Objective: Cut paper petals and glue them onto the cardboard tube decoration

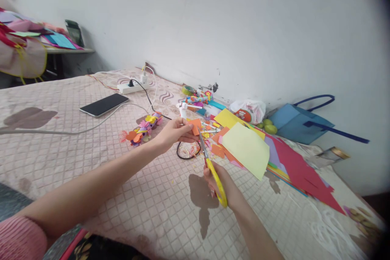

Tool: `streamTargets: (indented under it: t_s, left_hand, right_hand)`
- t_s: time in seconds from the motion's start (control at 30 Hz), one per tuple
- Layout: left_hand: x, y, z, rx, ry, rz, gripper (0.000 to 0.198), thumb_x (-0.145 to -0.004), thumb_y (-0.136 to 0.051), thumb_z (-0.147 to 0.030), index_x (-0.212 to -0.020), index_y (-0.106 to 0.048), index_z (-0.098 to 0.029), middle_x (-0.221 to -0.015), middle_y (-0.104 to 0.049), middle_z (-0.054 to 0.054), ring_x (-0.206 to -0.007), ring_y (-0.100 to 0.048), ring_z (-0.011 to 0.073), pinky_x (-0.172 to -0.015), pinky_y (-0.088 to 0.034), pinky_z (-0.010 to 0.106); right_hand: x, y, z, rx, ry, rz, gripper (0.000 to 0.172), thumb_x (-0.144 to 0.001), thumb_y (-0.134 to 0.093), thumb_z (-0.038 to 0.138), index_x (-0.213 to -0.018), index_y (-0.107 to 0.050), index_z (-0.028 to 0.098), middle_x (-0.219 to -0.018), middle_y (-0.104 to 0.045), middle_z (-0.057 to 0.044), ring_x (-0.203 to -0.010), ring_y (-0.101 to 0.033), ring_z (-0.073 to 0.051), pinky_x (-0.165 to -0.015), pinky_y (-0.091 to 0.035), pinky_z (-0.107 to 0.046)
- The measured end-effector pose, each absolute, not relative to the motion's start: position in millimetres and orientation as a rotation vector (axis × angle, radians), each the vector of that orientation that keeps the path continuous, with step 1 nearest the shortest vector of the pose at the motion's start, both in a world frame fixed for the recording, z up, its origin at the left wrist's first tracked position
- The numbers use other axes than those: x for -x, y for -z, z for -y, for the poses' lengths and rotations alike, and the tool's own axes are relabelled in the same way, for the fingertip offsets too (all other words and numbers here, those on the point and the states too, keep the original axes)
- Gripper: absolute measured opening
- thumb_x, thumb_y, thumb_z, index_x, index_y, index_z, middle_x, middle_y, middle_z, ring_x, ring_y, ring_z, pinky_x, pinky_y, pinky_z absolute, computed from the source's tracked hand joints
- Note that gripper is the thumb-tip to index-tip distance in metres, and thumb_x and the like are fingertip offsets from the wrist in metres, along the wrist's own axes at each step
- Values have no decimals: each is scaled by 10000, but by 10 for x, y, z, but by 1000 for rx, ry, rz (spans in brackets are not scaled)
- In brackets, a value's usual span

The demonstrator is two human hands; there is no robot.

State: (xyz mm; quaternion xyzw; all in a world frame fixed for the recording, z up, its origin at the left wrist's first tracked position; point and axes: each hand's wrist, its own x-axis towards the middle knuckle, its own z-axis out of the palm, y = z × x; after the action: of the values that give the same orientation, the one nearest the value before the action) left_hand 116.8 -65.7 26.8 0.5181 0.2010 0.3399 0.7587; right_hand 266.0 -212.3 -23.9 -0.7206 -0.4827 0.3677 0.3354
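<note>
Mid-cut, I judge: my left hand (172, 133) pinches the orange paper (195, 125), my right hand (232, 191) grips yellow scissors (211, 168) at its edge; the snip calls for a steady hold.

No text, nos. or brand names are legible anywhere in this view. White plastic bag (252, 109) by the wall carries a red-orange printed logo w/ pale marks inside it, too small & blurred to read. Dark green packet (74, 32) on the far table at left has print that can't be made out. Scissors (212, 169): any maker's stamp is too small to tell
</note>
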Motion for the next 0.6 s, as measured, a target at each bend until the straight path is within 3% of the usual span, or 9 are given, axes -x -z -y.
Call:
streamTargets:
  t_s: [0.23, 0.6]
  left_hand:
    - [-1162, -273, 664, -1116, -717, -416, 193, -772, -619, -256, -787, -458, -149, -728, -695, 74, -710, -683, 185, -667, -544, 275]
    - [-1173, -261, 664, -1123, -721, -430, 182, -784, -607, -254, -793, -462, -145, -734, -697, 78, -713, -684, 183, -673, -546, 279]
  right_hand:
    - [-2646, 122, 2212, 1702, -1005, 1458, 492, -810, -265, 659, -802, -425, 193, -536, -382, 63, -388, -423, -78, -381, -378, -199]
    - [-2588, 30, 2197, 1837, -884, 1480, 584, -751, -237, 729, -835, -436, 187, -512, -359, 68, -396, -383, -91, -365, -355, -214]
